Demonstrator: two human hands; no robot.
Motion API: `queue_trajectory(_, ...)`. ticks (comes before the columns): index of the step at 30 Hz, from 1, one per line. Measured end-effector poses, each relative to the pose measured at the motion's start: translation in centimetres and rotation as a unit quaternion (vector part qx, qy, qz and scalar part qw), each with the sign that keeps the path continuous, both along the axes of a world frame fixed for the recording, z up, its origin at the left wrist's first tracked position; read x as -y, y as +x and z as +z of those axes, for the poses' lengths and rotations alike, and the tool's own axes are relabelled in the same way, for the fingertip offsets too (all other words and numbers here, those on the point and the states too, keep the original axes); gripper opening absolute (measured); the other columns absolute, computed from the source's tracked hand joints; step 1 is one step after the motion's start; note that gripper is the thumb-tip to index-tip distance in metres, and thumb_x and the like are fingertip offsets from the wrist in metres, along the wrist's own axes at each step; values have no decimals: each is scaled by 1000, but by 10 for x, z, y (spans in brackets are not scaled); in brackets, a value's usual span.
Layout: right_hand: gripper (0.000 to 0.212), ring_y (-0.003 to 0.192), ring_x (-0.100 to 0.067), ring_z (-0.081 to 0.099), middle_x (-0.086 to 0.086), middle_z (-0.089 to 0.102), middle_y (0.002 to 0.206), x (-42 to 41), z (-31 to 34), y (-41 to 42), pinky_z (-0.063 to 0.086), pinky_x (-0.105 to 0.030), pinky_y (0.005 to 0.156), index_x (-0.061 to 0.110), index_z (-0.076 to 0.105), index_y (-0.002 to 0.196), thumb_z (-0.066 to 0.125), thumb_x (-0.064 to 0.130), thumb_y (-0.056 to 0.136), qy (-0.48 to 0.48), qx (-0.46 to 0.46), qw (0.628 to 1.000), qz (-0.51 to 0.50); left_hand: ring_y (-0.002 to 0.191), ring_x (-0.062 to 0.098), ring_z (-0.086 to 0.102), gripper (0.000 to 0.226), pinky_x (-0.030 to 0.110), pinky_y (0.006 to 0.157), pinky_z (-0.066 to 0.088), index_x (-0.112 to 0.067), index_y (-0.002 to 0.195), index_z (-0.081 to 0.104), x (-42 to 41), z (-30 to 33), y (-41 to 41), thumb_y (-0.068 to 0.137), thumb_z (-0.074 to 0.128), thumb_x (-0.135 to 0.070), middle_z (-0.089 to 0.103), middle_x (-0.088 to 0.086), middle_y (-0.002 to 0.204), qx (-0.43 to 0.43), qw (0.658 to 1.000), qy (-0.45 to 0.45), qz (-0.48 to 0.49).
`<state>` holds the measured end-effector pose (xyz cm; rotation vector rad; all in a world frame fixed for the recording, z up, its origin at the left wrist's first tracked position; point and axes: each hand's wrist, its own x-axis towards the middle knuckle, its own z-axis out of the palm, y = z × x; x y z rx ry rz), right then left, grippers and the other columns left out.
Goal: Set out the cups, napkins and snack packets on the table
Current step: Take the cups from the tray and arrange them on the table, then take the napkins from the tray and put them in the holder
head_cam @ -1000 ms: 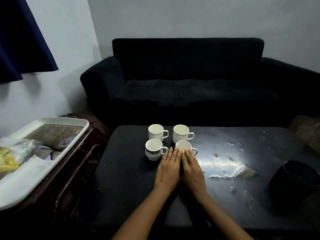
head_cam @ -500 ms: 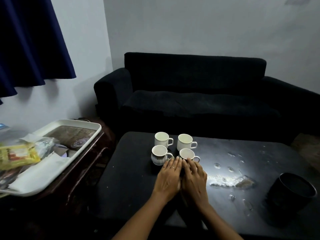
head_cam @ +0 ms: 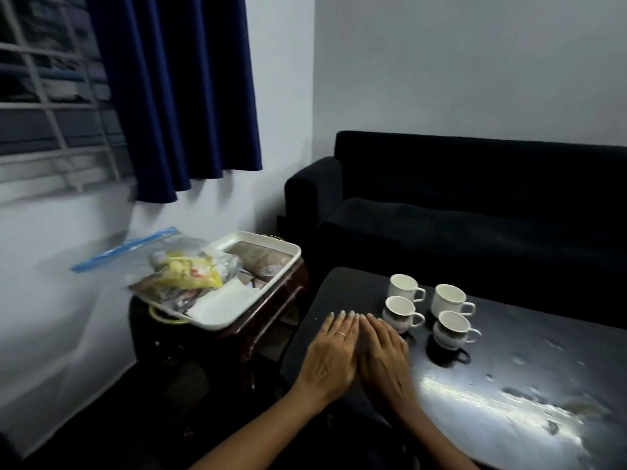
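The left hand and right hand lie flat, palms down, side by side and touching on the dark table, fingers straight, holding nothing. Just right of the fingertips four white cups stand upright in a close square. Farther left, a white tray on a small wooden side table holds yellow snack packets in a clear zip bag and white napkins.

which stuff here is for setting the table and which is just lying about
For the job:
four white cups
snack packets
napkins
dark table

Just lying about:
white tray
zip bag
sofa
blue curtain
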<state>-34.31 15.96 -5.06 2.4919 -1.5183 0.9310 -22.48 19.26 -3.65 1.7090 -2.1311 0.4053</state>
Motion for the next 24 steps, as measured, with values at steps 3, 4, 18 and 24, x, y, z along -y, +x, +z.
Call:
queue_trajectory(3,46,106,-22,66,-7,67,117,-6,9,42,40,-29,93,10,66,115,50,24,74,-8,12,999,40,117,22,61,58,41,98,49,-2,118,66,-12,8,41,64,74,-20,66,10,123,4,999,-3,43)
queue_trajectory(4,45,106,-23,66,-8,68,117,-8,13,56,45,-30,92,9,66,115,54,22,73,-9,18,998,53,119,24,60,57,42,99,48,-1,120,64,-14,10,55,67,72,-20,65,11,125,4,999,-7,53)
queue_trajectory(18,49,124,-29,52,-13,55,133,7,29,184,42,-42,98,6,51,131,47,19,84,15,0,987,159,145,22,23,62,34,120,10,-11,150,23,-19,8,205,94,40,-33,29,6,156,-52,976,73,199)
queue_trajectory(24,45,128,-20,37,0,43,140,43,21,219,28,-33,101,17,40,136,42,26,93,61,-58,984,159,129,21,46,50,30,107,30,-15,138,45,-7,-2,227,94,42,-40,52,4,140,-113,956,132,235)
